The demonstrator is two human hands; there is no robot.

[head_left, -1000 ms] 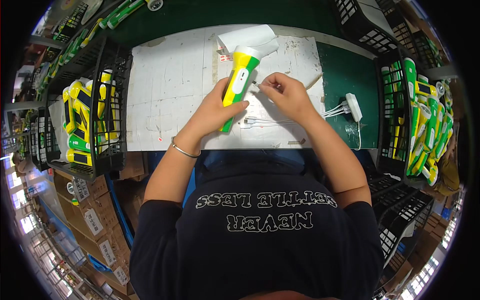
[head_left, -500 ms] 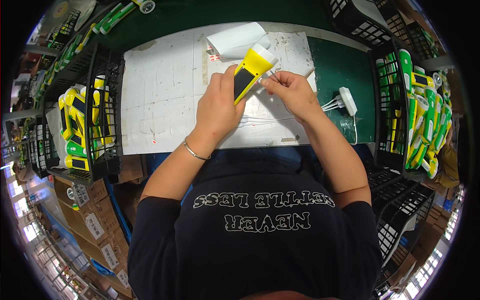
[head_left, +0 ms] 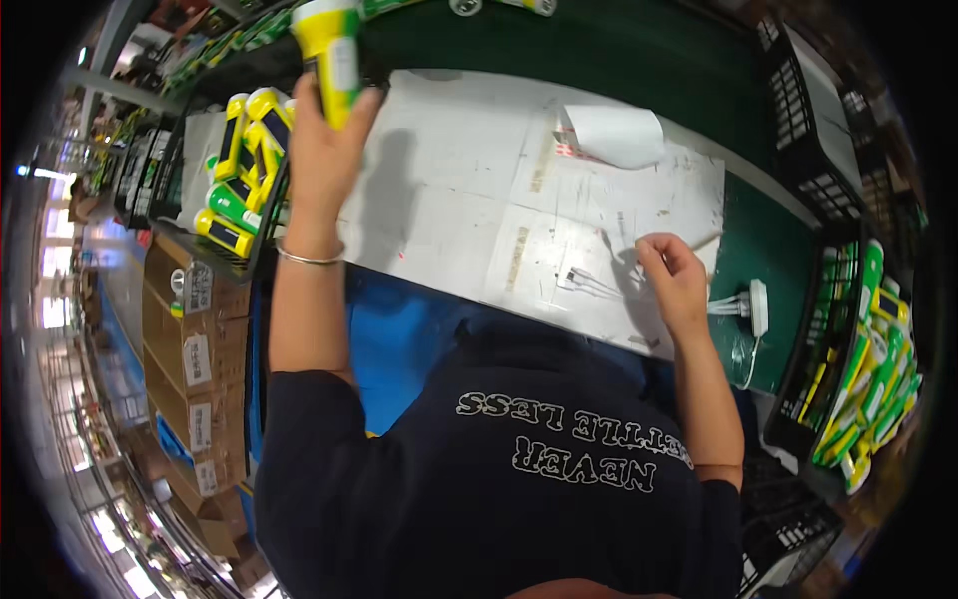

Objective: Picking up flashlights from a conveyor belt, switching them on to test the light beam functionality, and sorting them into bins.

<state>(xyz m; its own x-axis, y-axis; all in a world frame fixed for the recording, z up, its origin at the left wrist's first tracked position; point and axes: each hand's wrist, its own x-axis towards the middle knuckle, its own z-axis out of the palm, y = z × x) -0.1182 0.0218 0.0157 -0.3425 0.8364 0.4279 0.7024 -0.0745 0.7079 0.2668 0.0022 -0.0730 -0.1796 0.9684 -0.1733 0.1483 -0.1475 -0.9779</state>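
My left hand [head_left: 324,165] is raised at the upper left, wrapped around a yellow and green flashlight [head_left: 335,50]. The flashlight's wide white head points away from me, and its lower end is hidden in the palm. Just left of that hand is a black crate [head_left: 261,252] with several yellow and green flashlights [head_left: 239,205] in it. Over the right part of the white work board [head_left: 439,160], my right hand [head_left: 681,290] has its fingers curled and thumb pinched in; whatever they hold is too small to make out. Thin white charging cables [head_left: 591,284] lie beside that hand.
A white multi-port charger block [head_left: 758,307] sits on the green table at right. A curled white sheet [head_left: 621,136] lies at the board's far side. Another black crate [head_left: 820,339] at far right holds several flashlights [head_left: 880,374]. Cardboard boxes [head_left: 200,344] stand at lower left.
My left hand has carried the flashlight from above the board to the upper left, beside the crate. My right hand has parted from it, staying near the cables. The whole view has turned leftward.
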